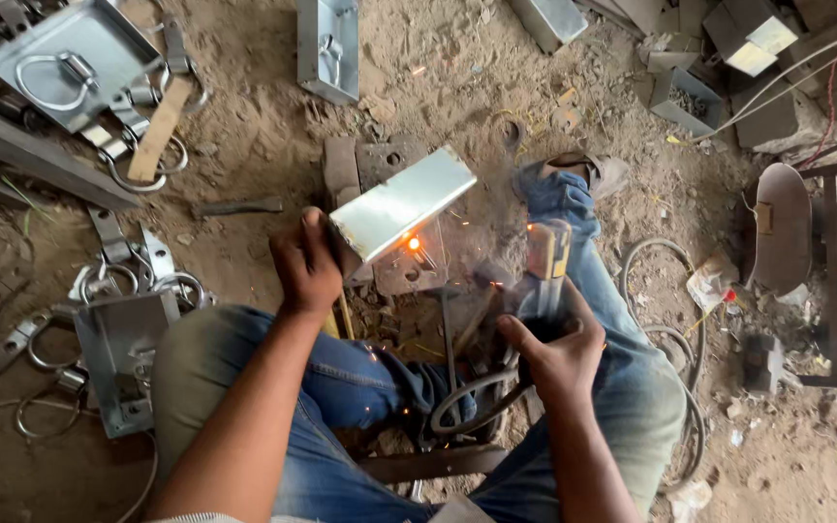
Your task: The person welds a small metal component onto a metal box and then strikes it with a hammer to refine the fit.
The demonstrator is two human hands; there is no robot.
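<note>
Right at centre frame, the left hand has its fingers wrapped tight around the lower-left corner of a shiny metal box, which runs off toward 2 o'clock from the knuckles. An orange spark glow sits under the box's lower edge, about 3 o'clock from that hand. The right hand is closed around a welding electrode holder that sticks up at 12 o'clock from the fist. At 9 o'clock, a pile of ring hasps lies on the sandy ground.
</note>
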